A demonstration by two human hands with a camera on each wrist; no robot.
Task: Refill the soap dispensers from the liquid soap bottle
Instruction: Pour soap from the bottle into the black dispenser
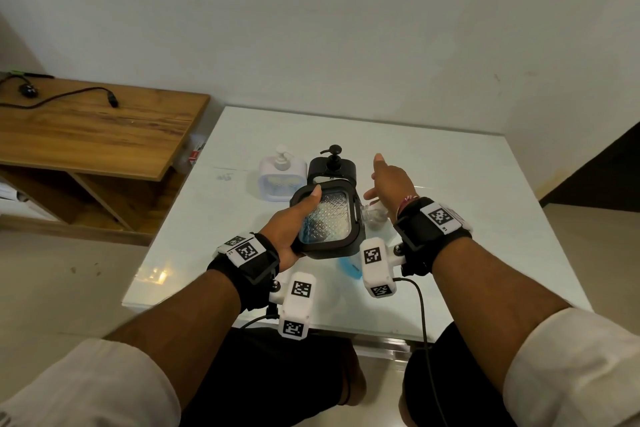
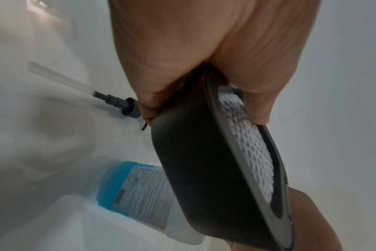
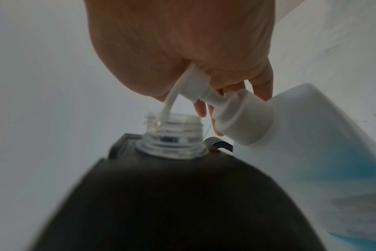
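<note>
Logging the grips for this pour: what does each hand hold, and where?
Left hand grips the black dispenser by its base end, thumb on the clear face. Right hand presses the soap bottle pump head; fingers look straight.

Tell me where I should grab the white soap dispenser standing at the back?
Take the white dispenser by its square body, below the pump, probably coming from its left: it stands upright, and the standing black dispenser crowds its right.
</note>
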